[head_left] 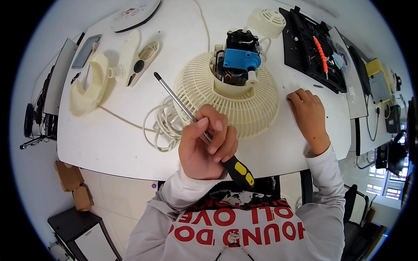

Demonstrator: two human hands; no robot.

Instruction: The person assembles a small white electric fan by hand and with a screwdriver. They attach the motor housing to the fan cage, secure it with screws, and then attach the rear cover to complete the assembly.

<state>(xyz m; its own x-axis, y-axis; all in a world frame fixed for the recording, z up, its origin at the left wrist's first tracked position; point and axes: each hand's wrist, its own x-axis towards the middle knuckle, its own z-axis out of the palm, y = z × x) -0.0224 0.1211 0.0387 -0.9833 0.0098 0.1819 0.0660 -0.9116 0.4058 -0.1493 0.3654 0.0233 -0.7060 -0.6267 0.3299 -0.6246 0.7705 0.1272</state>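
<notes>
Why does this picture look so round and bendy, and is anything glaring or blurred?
Head view: the fisheye lens curves the white table and leaves the corners dark; head view: the window at far right looks washed out by glare; head view: the screwdriver in the left hand shows no obvious blur.

We are gripping a black-and-yellow screwdriver (239, 171) in our left hand (203, 145), pointing its tip toward eleven o'clock, and resting our right hand (309, 115) on the white table (278, 150), at three o'clock from the cream fan grille (254, 111).
</notes>
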